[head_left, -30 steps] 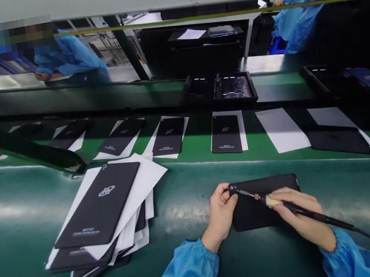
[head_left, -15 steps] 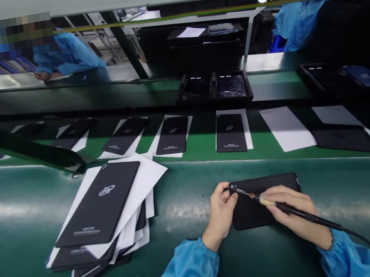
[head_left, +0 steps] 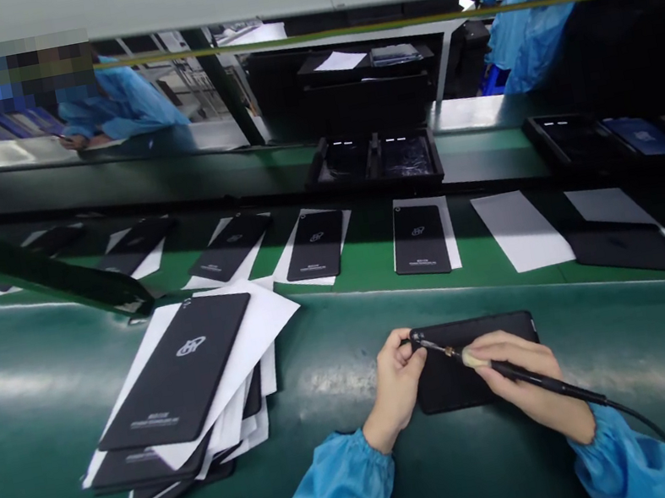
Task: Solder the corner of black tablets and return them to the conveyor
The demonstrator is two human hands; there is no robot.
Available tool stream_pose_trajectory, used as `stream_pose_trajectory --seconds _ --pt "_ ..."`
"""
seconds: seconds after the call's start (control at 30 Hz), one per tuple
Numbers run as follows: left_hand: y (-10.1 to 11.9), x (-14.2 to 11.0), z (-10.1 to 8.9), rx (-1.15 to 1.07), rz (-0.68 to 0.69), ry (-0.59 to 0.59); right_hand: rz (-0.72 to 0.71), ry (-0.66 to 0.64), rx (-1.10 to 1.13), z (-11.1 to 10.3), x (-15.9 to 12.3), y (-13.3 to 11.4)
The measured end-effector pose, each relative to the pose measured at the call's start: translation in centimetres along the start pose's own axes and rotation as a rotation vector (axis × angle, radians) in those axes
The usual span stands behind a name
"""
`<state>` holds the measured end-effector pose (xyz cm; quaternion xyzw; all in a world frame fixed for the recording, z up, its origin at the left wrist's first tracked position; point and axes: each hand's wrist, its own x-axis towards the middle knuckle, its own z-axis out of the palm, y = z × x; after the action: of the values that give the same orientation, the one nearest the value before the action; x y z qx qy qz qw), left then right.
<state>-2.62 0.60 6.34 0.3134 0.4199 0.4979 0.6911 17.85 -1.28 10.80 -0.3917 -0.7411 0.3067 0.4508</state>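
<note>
A black back cover (head_left: 453,386) lies flat on the dark green bench in front of me. My left hand (head_left: 396,385) rests at its left edge, fingers pinched at the top-left corner. My right hand (head_left: 528,390) is closed round a thin corded pen-like tool (head_left: 522,376), held like a pencil. The metal tip of that tool touches the cover's top-left corner, right by my left fingertips. Both of my sleeves are blue.
A stack of black covers interleaved with white sheets (head_left: 189,386) sits to the left. Beyond the bench, a green conveyor (head_left: 367,264) carries covers on white sheets. Black trays (head_left: 374,160) stand behind it. People in blue coats (head_left: 118,106) work across the line.
The covers on the conveyor have drifted slightly to the right. My right hand has shifted a little left along the tool; the tip stays at the corner.
</note>
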Motion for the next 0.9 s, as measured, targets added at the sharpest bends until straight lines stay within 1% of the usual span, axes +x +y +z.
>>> stream_pose_trajectory --seconds 0.2,0.37,0.53,0.73,0.8,0.9 --pt "0.0 -0.1 0.0 -0.008 -0.017 0.01 -0.015 0.026 -0.023 -0.7 0.9 -0.3" --pt "0.0 -0.1 0.1 -0.007 -0.025 0.013 -0.006 -0.02 -0.013 -0.7 1.8 -0.2" --pt "-0.1 -0.1 0.0 -0.008 -0.023 0.015 0.02 -0.081 -0.018 -1.3 2.3 0.2" --pt "0.1 -0.2 0.1 0.003 -0.02 0.019 0.026 -0.102 -0.022 -1.5 2.8 0.1" --pt "0.2 -0.2 0.2 -0.005 -0.025 0.018 0.021 -0.073 -0.032 -1.3 2.6 0.1" --pt "0.4 -0.2 0.3 -0.006 -0.03 0.017 0.034 0.034 -0.041 -1.1 1.8 0.1"
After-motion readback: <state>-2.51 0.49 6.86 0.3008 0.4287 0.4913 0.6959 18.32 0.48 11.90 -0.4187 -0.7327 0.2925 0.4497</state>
